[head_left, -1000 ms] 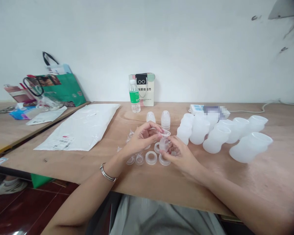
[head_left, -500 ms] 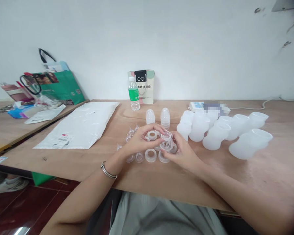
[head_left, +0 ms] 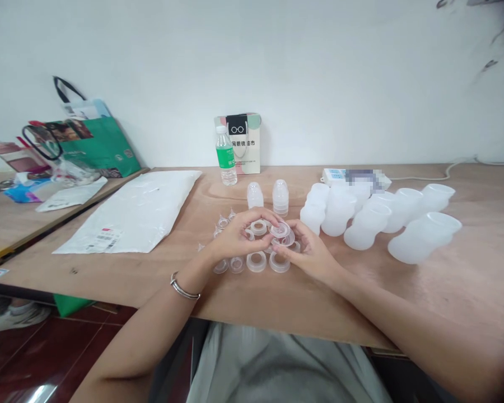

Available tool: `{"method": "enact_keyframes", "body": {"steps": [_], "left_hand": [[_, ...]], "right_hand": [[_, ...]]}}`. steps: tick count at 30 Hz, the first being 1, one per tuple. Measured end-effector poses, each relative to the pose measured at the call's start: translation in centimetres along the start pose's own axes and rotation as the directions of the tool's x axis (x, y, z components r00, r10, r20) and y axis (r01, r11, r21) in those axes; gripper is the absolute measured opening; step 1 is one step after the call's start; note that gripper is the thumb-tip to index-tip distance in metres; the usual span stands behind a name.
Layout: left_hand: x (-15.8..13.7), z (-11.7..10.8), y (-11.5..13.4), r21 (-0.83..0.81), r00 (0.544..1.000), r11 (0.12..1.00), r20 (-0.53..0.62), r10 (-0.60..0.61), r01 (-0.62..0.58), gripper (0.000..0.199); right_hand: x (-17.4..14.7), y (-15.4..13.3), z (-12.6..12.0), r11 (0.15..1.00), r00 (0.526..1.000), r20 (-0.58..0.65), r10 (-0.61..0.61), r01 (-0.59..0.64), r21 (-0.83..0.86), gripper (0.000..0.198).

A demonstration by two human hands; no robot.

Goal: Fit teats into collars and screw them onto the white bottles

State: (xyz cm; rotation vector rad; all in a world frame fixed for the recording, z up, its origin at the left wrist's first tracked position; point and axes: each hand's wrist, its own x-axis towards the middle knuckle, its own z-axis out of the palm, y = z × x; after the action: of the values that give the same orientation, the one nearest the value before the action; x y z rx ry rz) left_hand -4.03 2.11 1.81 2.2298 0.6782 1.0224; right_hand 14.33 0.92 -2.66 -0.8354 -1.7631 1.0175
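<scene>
My left hand (head_left: 241,235) pinches a clear bottle teat (head_left: 279,228) by its round base. A translucent collar ring (head_left: 286,240) is held in my right hand (head_left: 313,251), directly under the teat; the two parts touch or overlap. Below my hands, several more collar rings (head_left: 256,261) lie on the table. Loose clear teats (head_left: 237,265) stand to their left, partly covered by my left hand and wrist. Behind the hands are two domed parts: a translucent cap (head_left: 255,196) and a taller cap (head_left: 280,193) with a ring at its base.
Several frosted bottles (head_left: 363,226) stand on the right of the wooden table (head_left: 319,305). A white plastic mailer (head_left: 130,212) lies left. At the back are a water bottle (head_left: 227,159), a paper bag (head_left: 250,148) and a white box (head_left: 338,177). A green bag (head_left: 105,143) stands far left.
The teat in my left hand sits slightly lower and closer over the ring in my right hand. The whole view has shifted a little; the parts on the table stay in place.
</scene>
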Motion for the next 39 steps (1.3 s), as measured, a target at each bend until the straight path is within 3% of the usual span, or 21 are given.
{"method": "enact_keyframes", "body": {"steps": [4,8,15,22,30,39], "left_hand": [[0.03,-0.2,-0.07,0.064,0.995,0.994,0.042,0.088,-0.09,0.025],[0.03,-0.13,-0.14,0.098,0.983,0.984,0.127,0.136,-0.149,0.025],[0.0,-0.07,0.14,0.132,0.989,0.983,0.081,0.121,-0.131,0.022],[0.15,-0.22,-0.15,0.088,0.993,0.989,0.019,0.118,-0.119,0.014],[-0.05,-0.11,-0.13,0.047,0.997,0.999,0.071,-0.013,0.01,0.011],[-0.27,0.28,-0.29,0.111,0.998,0.992,0.015,0.062,-0.063,0.049]], "right_hand": [[-0.01,0.22,0.01,0.996,1.0,0.011,-0.009,0.008,0.094,0.035],[0.03,0.4,0.01,0.998,1.0,-0.001,0.028,-0.028,0.061,0.034],[0.23,0.21,-0.13,0.992,1.0,-0.01,0.025,-0.023,0.124,0.036],[0.15,0.11,0.04,0.969,1.0,0.023,0.022,-0.027,0.245,0.051],[0.3,0.85,-0.21,0.921,0.994,-0.041,0.103,-0.08,0.381,0.033],[0.56,0.69,-0.2,0.921,0.993,-0.032,0.115,-0.094,0.378,0.027]]}}
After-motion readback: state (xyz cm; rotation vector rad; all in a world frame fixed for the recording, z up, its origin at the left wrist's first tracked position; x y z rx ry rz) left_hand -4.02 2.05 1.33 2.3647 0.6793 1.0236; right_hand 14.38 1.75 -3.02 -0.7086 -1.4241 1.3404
